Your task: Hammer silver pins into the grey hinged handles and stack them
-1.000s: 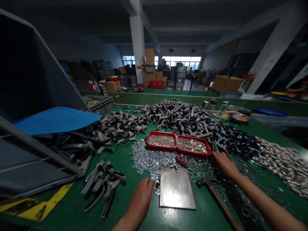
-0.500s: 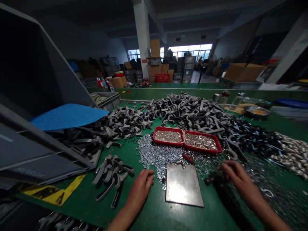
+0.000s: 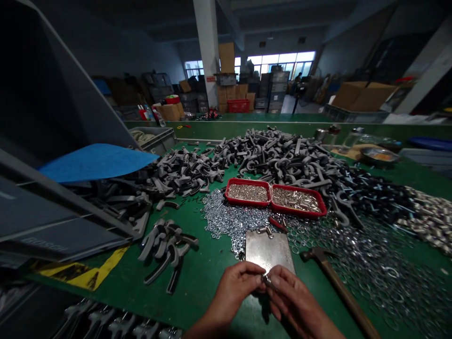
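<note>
A green surface (image 3: 208, 282) is heaped with steel washers (image 3: 229, 219), and moulded lettering on a grey plastic bin (image 3: 52, 238) appears to read BOSCH. Just above a steel plate's (image 3: 270, 247) lower edge, a small metal fitting (image 3: 268, 281) is pinched between the left hand (image 3: 235, 289) and right hand (image 3: 294, 301). Hand assembly seems under way; continued fine finger work appears called for.

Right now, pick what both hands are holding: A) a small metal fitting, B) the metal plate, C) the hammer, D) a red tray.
A: the left hand and right hand pinch a small metal fitting between their fingers, over the metal plate.
</note>
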Available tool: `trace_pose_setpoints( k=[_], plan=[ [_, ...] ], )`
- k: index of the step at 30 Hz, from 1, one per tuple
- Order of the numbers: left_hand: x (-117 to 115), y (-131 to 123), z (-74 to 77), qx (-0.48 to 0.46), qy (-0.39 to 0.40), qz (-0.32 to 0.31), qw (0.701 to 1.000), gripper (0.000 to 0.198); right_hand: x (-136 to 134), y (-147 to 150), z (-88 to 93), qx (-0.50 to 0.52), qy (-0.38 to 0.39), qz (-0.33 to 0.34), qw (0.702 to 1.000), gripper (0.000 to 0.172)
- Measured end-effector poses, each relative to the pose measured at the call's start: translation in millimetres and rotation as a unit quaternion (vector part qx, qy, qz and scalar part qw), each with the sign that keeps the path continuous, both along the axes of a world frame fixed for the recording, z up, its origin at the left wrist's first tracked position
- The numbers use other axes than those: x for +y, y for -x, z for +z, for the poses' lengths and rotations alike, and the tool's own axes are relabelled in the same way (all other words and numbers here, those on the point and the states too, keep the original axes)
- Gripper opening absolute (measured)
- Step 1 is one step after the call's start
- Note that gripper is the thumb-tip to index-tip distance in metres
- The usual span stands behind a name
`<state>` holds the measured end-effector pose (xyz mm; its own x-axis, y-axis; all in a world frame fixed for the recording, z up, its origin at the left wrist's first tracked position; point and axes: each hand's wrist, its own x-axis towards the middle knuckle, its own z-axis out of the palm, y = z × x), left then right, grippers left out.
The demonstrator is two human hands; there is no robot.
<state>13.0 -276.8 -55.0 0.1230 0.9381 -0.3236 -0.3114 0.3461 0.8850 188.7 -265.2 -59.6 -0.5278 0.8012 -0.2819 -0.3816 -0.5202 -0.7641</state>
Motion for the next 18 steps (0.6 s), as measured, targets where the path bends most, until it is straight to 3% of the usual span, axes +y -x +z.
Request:
trace_pose_setpoints(
  k=[5,12,18],
  plan=[
    [-2.7,1.6,2.8,-0.018,0.005,-0.02,1.0,0.037,-4.3,0.1,-2.1,-0.031,-0.06,-0.008,0.998,0.031],
    [-7.9,6.0,-2.4,-0.029,0.0,-0.056,0.998,0.034,2.1,-9.7,0.4,-0.012,-0.038,0.047,0.998,0.032],
    [-7.5,4.2,-11.6,0.067,-0.053,-0.07,0.994,0.022,2.0,-13.9,-13.3,-0.021,-0.032,0.052,0.998,0.037]
  ],
)
